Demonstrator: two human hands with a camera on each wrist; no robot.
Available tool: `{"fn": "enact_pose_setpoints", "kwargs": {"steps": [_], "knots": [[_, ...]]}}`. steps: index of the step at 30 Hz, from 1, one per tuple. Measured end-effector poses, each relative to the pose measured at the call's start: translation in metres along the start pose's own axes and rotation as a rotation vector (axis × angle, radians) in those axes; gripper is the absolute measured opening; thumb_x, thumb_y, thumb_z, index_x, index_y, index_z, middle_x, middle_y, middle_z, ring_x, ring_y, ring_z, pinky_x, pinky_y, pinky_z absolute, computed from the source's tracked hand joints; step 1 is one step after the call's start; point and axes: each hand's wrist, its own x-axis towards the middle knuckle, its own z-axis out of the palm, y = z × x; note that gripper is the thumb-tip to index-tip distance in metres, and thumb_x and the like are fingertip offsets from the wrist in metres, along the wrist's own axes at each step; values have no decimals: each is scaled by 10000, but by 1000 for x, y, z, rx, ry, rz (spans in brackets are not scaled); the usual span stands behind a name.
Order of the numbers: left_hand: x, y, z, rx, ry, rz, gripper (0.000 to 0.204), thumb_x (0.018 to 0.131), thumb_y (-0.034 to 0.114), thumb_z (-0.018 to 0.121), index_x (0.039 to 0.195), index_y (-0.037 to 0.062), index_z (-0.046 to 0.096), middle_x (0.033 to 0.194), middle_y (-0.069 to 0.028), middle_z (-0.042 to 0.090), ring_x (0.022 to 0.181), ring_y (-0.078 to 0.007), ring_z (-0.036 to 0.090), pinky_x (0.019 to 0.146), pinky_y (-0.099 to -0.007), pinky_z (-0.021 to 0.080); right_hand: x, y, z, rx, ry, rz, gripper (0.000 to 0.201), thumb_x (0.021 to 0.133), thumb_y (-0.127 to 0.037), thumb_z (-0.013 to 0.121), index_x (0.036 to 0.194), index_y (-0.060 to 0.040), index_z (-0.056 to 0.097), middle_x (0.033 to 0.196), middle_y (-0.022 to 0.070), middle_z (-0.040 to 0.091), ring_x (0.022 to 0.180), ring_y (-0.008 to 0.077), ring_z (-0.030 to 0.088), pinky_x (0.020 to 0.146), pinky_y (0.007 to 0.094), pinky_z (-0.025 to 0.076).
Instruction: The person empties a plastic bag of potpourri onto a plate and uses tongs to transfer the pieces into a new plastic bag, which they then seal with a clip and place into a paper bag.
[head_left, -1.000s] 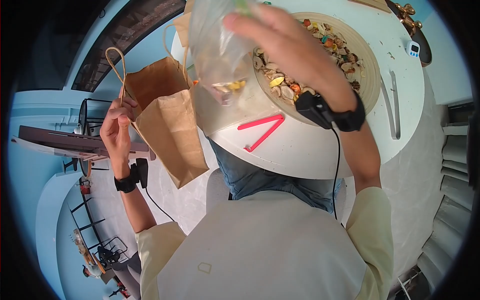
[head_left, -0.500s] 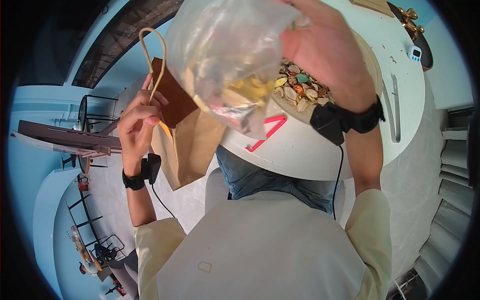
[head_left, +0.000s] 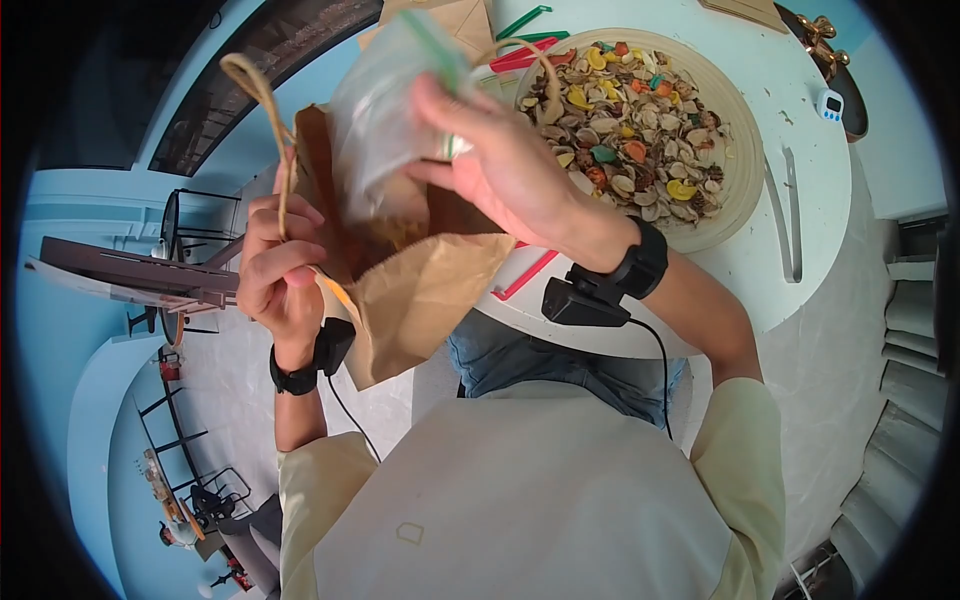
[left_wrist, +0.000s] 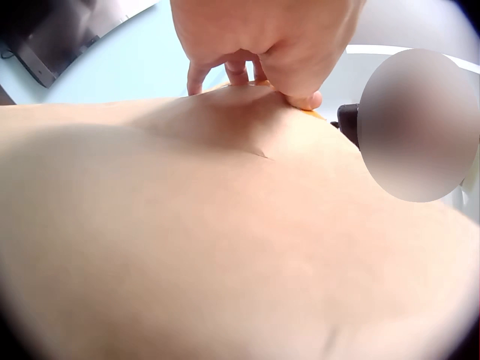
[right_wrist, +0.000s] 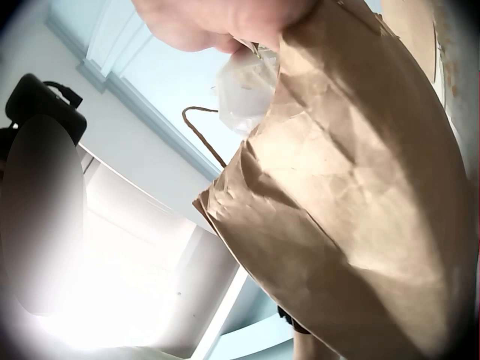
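Note:
My left hand [head_left: 280,265] pinches the near-left rim of a brown paper bag [head_left: 430,290], with one twisted handle rising past its fingers. In the left wrist view that hand [left_wrist: 270,45] grips the bag's top edge. My right hand [head_left: 500,165] holds a clear zip bag [head_left: 385,120] with a green seal strip, blurred by motion. The zip bag's lower end, with yellowish bits in it, dips into the paper bag's mouth. In the right wrist view the zip bag [right_wrist: 244,94] shows partly behind the paper bag [right_wrist: 360,187], whose inside is hidden.
A round plate [head_left: 745,190] heaped with potpourri [head_left: 640,130] stands on the white table [head_left: 820,200]. Metal tongs [head_left: 790,220] and a small timer [head_left: 829,105] lie to its right. A red bag clip [head_left: 525,275] lies in front; green clips [head_left: 525,20] lie behind.
My right hand has carried the zip bag from over the plate leftward and down into the paper bag's mouth. My left hand has shifted right with the paper bag, still gripping its rim.

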Motion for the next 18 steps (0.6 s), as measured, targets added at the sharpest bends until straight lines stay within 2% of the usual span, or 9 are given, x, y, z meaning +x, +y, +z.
{"fn": "enact_pose_setpoints", "kwargs": {"steps": [3,5,6,7,9,10,14,16,18], "knots": [[-2,-1,0,84,91,-9,323,947,353,573,830,52,569,737,-63,525,751,-223,556,1022,-683,371,-2,-3,2,-154,-87,113,320,985,-399,530,1093,-99,557,1012,-23,510,935,75,528,850,304,458],[-1,-2,1,129,136,-16,314,952,338,572,834,48,567,745,-63,520,753,-219,556,1022,-682,373,-1,-7,-3,-444,-246,381,343,977,-419,538,1039,-86,589,1015,-22,522,894,68,523,758,258,476],[0,-2,3,122,135,5,311,955,332,570,836,44,567,752,-63,518,756,-216,556,1024,-684,371,-1,-4,-2,-599,-217,325,391,964,-435,551,934,-54,636,879,-17,564,773,59,523,628,230,447],[0,-3,3,116,133,24,309,958,326,569,838,41,566,759,-63,515,758,-212,556,1026,-685,369,-1,-5,-3,-598,-217,326,391,964,-435,551,934,-54,636,879,-17,564,773,59,523,628,230,447],[0,-5,-1,114,126,21,314,958,328,567,838,39,565,756,-62,512,760,-213,557,1028,-686,367,-3,-16,-2,-1102,-352,225,445,947,-444,568,858,-14,645,672,1,534,651,63,505,564,263,401],[-1,-6,-3,111,119,19,318,959,330,565,838,36,565,752,-60,509,762,-213,557,1029,-687,364,-10,-20,2,-1177,-304,140,446,955,-406,556,796,5,628,556,44,495,542,112,498,519,309,356],[0,-9,-3,91,156,10,350,960,342,557,820,21,551,752,-66,501,768,-212,558,1034,-687,359,-19,-45,9,-1511,-218,124,384,958,-354,539,829,-6,638,619,92,567,553,167,534,511,334,369],[-1,-11,-10,110,163,-24,352,969,347,535,858,13,527,773,-80,496,786,-215,555,1031,-686,362,-18,-46,0,-1589,-90,-416,297,938,-287,567,821,-20,627,677,95,634,574,202,585,495,358,396],[-3,-15,-16,124,176,-35,348,975,348,521,880,13,512,789,-87,498,799,-216,553,1028,-685,365,-17,-51,-3,-1553,0,-522,263,923,-265,589,825,-23,618,686,86,641,598,219,608,516,358,428]]}}
